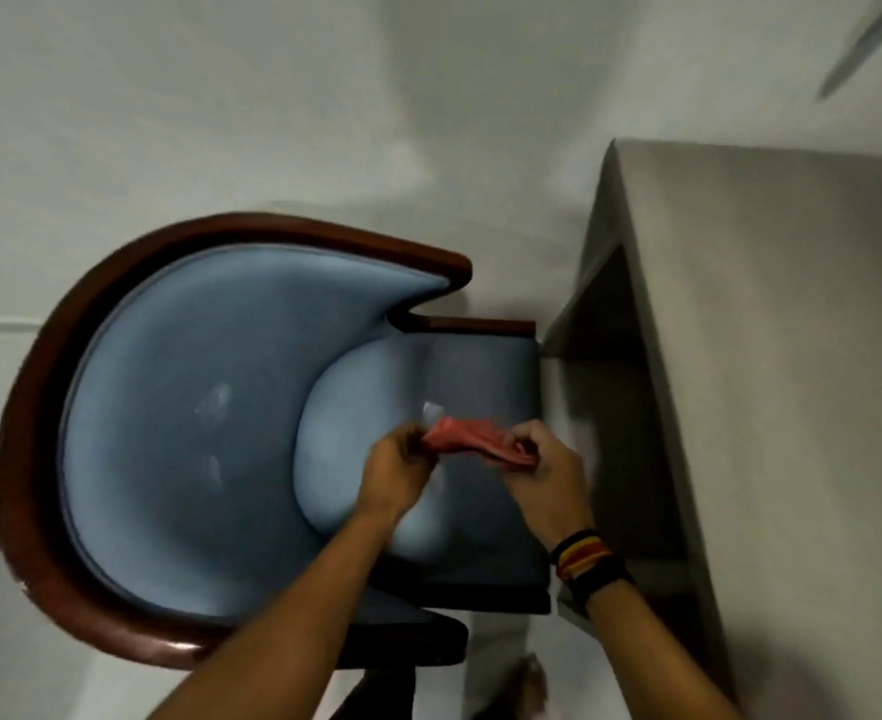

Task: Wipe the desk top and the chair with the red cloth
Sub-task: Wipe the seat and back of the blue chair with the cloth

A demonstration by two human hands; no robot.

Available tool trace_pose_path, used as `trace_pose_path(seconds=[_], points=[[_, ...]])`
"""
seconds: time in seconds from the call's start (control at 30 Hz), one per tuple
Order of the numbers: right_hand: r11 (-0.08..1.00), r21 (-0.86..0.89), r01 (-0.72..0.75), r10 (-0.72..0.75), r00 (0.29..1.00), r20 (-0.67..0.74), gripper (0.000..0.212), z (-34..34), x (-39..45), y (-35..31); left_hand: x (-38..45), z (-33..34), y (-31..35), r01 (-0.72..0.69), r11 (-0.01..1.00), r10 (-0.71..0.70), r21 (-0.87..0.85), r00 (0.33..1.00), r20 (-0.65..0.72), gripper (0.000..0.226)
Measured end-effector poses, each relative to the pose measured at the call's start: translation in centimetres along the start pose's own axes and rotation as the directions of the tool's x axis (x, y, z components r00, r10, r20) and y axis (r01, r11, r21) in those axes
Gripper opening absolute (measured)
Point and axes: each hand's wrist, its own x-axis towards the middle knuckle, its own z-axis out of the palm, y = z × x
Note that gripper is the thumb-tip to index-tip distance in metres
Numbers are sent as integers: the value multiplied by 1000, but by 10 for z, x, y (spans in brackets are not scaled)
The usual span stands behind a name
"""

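Both hands were closed on the red cloth (480, 444), each pinching one end of it, above the seat of the chair (210, 407). The left hand (395, 475) gripped the end of the cloth nearer the chair's curved back, fingers curled around it. The right hand (548, 480) gripped the end nearer the desk, thumb and fingers folded over the fabric. Bunched between the two hands, the cloth looked more salmon pink than deep red, soft and creased, gathered into a short twisted band with loose folds hanging below. The picture was blurred here, so finer detail of the fabric could not be told, nor whether the cloth touched the seat.

The right wrist wore a stack of bands (584, 558) striped black, yellow and red. Both forearms were bare and reached in from the bottom edge of the view.

Beneath the cloth, the chair was padded in pale blue, with a rounded seat cushion and a deep horseshoe back edged by a dark reddish wooden rail (28, 459). A few faint pale marks showed on the blue back padding, away from the cloth.

Beyond the chair's open front, on the right-hand side of the cloth, stood the desk, its surface (792, 356) a plain grey-beige slab with a dark recess below its edge. White floor (221, 96) surrounded the chair.
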Motion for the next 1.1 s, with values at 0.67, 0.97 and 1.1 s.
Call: trace_pose_path(seconds=[0.67, 0.97, 1.1], points=[[712, -696, -91, -55, 981, -184, 81, 208, 109, 148, 156, -17, -206, -138, 756, 419, 639, 853, -311, 59], [685, -665, 296, -328, 941, 81, 82, 286, 120, 92, 160, -18, -211, -128, 730, 431, 672, 849, -306, 60], [578, -751, 318, -289, 941, 176, 86, 191, 64, 176, 159, -20, -212, -125, 751, 426, 648, 842, -331, 60]])
